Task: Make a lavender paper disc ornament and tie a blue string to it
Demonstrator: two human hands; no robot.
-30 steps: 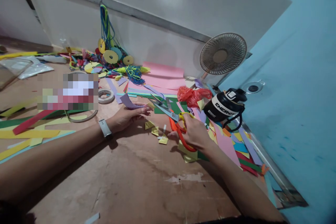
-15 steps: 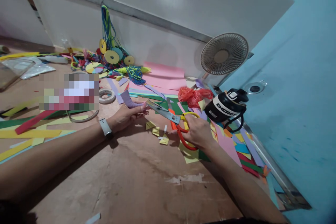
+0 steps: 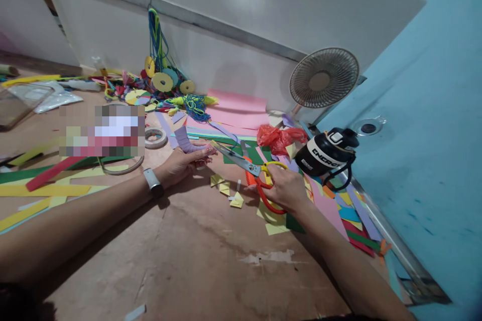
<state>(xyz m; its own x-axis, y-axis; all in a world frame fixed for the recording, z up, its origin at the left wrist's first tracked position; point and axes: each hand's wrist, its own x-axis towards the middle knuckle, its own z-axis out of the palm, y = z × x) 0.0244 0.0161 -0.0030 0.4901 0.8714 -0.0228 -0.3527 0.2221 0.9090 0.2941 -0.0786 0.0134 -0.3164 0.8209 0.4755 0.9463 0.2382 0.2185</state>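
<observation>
Left fingers (image 3: 198, 154) pinch my purple paper strip (image 3: 183, 139), right fingers (image 3: 277, 172) grip the scissors (image 3: 253, 166); I should keep fingertips (image 3: 209, 150) off blades (image 3: 240, 159).

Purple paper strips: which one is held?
The upward-curling purple strip in the grip of the left hand; the other purple strips lie unheld.

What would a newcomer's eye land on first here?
Likely the red-and-yellow-handled scissors in the right hand, near centre, pointing toward the left hand, which holds a curved purple strip. Next, the black bottle at right, with a round fan beyond it.
</observation>
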